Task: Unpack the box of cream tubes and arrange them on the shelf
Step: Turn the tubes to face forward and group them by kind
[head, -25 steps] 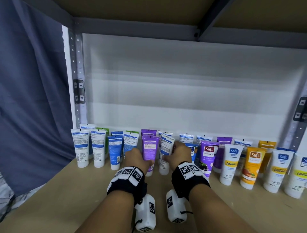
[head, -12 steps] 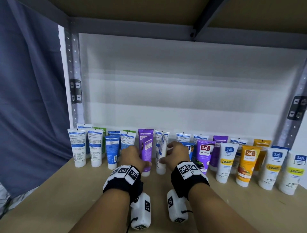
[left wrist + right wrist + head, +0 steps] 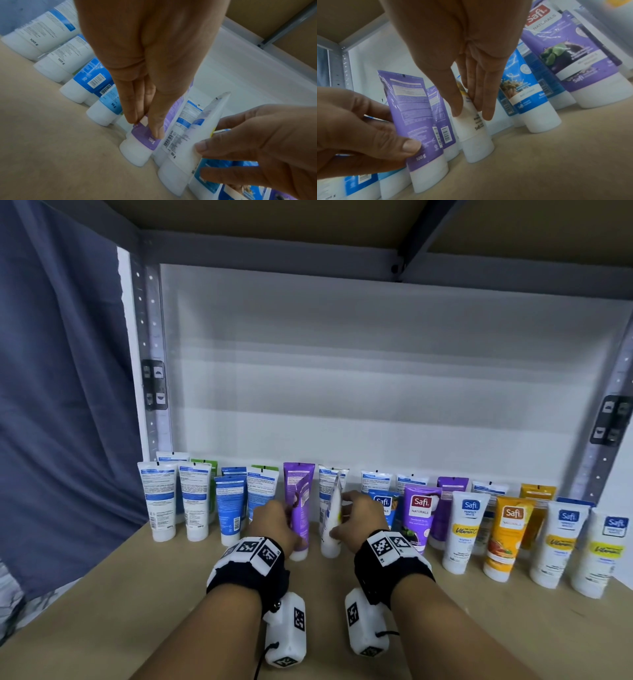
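On the wooden shelf (image 3: 130, 594) stand two rows of cream tubes, caps down. My left hand (image 3: 286, 525) pinches a purple tube (image 3: 299, 501) in the front row between thumb and fingers. My right hand (image 3: 342, 520) holds a white tube (image 3: 333, 522) just to its right, turned edge-on with a bit of yellow showing. In the left wrist view, fingers (image 3: 154, 121) lie on the purple tube (image 3: 145, 136) above its white cap. In the right wrist view, fingers (image 3: 486, 108) clasp the white tube (image 3: 472, 121), and the purple tube (image 3: 414, 111) stands at left.
White and blue tubes (image 3: 191, 501) with back labels showing stand to the left. Purple, white and orange Safi tubes (image 3: 507, 529) face front on the right. A white back panel (image 3: 376, 388) and grey uprights (image 3: 150, 371) close the shelf. A blue curtain (image 3: 61, 405) hangs at left.
Both hands have twisted their tubes about the upright axis. The white tube went from back label showing to edge-on, and the purple tube turned partway round.
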A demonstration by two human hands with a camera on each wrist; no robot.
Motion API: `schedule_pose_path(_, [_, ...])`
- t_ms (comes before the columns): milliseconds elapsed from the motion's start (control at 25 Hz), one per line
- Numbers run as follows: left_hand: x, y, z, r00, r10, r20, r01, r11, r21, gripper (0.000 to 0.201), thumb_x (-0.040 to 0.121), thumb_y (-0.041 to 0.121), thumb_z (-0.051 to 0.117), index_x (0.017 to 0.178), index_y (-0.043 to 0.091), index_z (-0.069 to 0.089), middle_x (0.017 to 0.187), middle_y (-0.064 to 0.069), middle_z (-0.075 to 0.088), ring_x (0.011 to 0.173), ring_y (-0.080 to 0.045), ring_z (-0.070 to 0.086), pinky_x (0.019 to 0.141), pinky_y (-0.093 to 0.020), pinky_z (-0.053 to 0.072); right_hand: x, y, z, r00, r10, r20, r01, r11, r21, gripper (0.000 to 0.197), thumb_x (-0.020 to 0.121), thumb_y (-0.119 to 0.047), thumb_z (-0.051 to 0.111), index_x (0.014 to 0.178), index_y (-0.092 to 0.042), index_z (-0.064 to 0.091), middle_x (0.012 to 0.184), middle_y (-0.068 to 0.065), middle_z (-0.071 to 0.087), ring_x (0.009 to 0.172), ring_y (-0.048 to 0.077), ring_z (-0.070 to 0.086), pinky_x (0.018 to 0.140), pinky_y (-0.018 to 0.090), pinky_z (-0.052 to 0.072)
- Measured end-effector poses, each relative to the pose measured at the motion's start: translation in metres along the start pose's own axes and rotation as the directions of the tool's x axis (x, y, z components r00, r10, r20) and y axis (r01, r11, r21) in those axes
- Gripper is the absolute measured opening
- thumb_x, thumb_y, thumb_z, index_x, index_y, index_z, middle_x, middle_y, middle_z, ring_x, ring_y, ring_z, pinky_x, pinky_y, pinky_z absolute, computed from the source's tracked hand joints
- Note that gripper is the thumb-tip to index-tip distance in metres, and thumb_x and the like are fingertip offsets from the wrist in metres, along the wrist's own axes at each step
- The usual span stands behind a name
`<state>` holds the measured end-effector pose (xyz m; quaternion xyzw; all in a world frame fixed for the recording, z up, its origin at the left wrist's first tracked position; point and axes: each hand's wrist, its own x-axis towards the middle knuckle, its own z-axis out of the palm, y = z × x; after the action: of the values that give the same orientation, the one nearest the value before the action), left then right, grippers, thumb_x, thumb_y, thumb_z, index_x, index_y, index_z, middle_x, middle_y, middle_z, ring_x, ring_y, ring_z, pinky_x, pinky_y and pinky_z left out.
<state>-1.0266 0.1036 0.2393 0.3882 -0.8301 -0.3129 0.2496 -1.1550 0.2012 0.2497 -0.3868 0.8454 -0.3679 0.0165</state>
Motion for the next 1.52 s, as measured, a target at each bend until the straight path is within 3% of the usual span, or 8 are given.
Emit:
schedule_pose_path(120, [-0.002, 0.001, -0.001, 0.999, -0.032, -0.026, 0.032, 0.999, -0.006, 0.044, 0.055, 0.020, 0.092, 0.092, 0.013, 0.069, 0.090, -0.003, 0.073, 0.083, -0.018, 0.068, 0.077, -0.032, 0.057, 0.000, -0.001, -0.002, 1.000, 0.010, 0.018, -0.009, 0.999, -0.032, 0.059, 0.057, -0.019, 0.088, 0.110, -0.008, 0.064, 0.107, 0.008, 0.070, 0.098, 0.021, 0.067, 0.088, 0.033, 0.055])
schedule_pose_path(280, [-0.003, -0.001, -0.003, 0.999, -0.037, -0.003, 0.037, 0.998, -0.056, 0.056, 0.055, 0.015, 0.091, 0.106, 0.013, 0.068, 0.098, -0.001, 0.073, 0.092, -0.017, 0.067, 0.081, -0.029, 0.055, -0.002, 0.001, -0.005, 1.000, 0.009, 0.019, -0.009, 1.000, -0.006, 0.066, 0.056, -0.018, 0.089, 0.116, -0.009, 0.062, 0.110, 0.007, 0.069, 0.100, 0.020, 0.066, 0.090, 0.032, 0.054])
schedule_pose_path(440, [-0.001, -0.002, -0.005, 1.000, -0.017, 0.018, 0.019, 0.996, -0.091, 0.055, 0.059, 0.004, 0.087, 0.110, 0.013, 0.068, 0.097, -0.002, 0.074, 0.085, -0.014, 0.064, 0.078, -0.024, 0.050, -0.003, 0.003, -0.006, 1.000, -0.001, 0.029, -0.001, 0.999, 0.054, 0.062, 0.060, -0.009, 0.085, 0.117, -0.011, 0.062, 0.111, 0.006, 0.070, 0.100, 0.019, 0.067, 0.090, 0.030, 0.054])
schedule_pose_path(760, [-0.007, 0.007, -0.005, 0.999, -0.045, -0.022, 0.045, 0.999, -0.031, 0.044, 0.053, 0.020, 0.093, 0.088, 0.013, 0.068, 0.090, -0.004, 0.072, 0.085, -0.018, 0.067, 0.075, -0.027, 0.055, -0.006, -0.001, -0.014, 0.999, 0.041, 0.014, -0.041, 0.999, -0.036, 0.051, 0.055, -0.028, 0.091, 0.097, -0.013, 0.066, 0.099, 0.001, 0.072, 0.090, 0.016, 0.068, 0.075, 0.025, 0.052])
schedule_pose_path(1000, [0.003, -0.005, -0.006, 0.996, -0.080, -0.033, 0.075, 0.987, -0.143, 0.043, 0.067, 0.005, 0.081, 0.108, 0.010, 0.068, 0.094, -0.004, 0.074, 0.087, -0.016, 0.067, 0.077, -0.027, 0.052, -0.009, 0.002, -0.016, 0.999, 0.024, 0.033, -0.023, 0.999, -0.028, 0.047, 0.058, -0.020, 0.089, 0.099, -0.012, 0.067, 0.103, 0.002, 0.072, 0.093, 0.015, 0.068, 0.079, 0.024, 0.052])
schedule_pose_path(1200, [0.002, -0.005, -0.003, 0.995, -0.095, -0.039, 0.088, 0.986, -0.140, 0.048, 0.054, 0.009, 0.090, 0.095, 0.013, 0.066, 0.085, 0.000, 0.072, 0.080, -0.015, 0.067, 0.071, -0.026, 0.050, -0.006, 0.001, -0.017, 0.997, 0.058, 0.048, -0.056, 0.997, -0.051, 0.041, 0.058, -0.023, 0.091, 0.091, -0.013, 0.070, 0.095, 0.002, 0.074, 0.087, 0.015, 0.069, 0.074, 0.024, 0.052])
schedule_pose_path(1400, [0.000, 0.005, 0.001, 0.993, -0.070, -0.098, 0.071, 0.997, 0.000, 0.044, 0.050, 0.020, 0.092, 0.067, 0.020, 0.052, 0.084, -0.005, 0.071, 0.081, -0.021, 0.068, 0.072, -0.031, 0.056, 0.000, 0.001, -0.013, 0.995, 0.099, 0.000, -0.098, 0.988, -0.115, 0.050, 0.054, -0.031, 0.092, 0.095, -0.012, 0.070, 0.096, 0.003, 0.073, 0.088, 0.017, 0.070, 0.076, 0.027, 0.055])
schedule_pose_path(1520, [0.001, 0.009, 0.003, 0.991, -0.078, -0.112, 0.082, 0.996, 0.035, 0.044, 0.050, 0.025, 0.093, 0.074, 0.015, 0.056, 0.087, -0.006, 0.069, 0.083, -0.022, 0.067, 0.069, -0.029, 0.053, 0.003, 0.001, -0.012, 0.995, 0.101, -0.004, -0.100, 0.987, -0.126, 0.051, 0.055, -0.030, 0.092, 0.097, -0.012, 0.070, 0.099, 0.004, 0.073, 0.092, 0.018, 0.070, 0.081, 0.030, 0.056])
